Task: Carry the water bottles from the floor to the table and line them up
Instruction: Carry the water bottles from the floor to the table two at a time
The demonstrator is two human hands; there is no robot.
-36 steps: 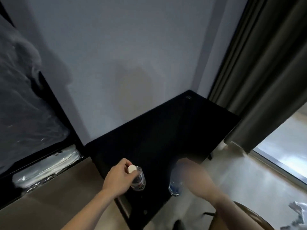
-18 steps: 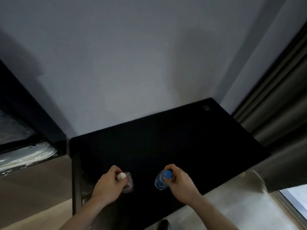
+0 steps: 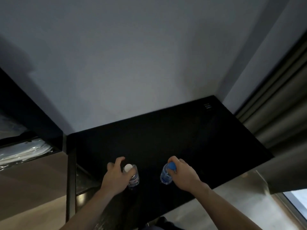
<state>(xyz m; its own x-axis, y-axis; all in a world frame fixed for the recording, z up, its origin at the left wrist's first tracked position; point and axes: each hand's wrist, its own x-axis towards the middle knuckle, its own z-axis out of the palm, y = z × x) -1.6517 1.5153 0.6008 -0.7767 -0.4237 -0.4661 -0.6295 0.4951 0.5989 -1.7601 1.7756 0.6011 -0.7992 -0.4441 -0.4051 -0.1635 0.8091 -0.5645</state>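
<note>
A shelf (image 3: 28,151) with plastic-wrapped goods is seen at far left. Near the front edge of the black worktop (image 3: 182,138), a white-capped bottle (image 3: 132,175) is held upright by the left hand (image 3: 116,176) — fingers curled round its side. Just to the right, apart from it, a blue-capped bottle (image 3: 166,175) is gripped near the cap by the right hand (image 3: 184,175). A curtain (image 3: 279,113) hangs at right.

Grey wall (image 3: 132,55), dark curtain (image 3: 282,105) right
</note>
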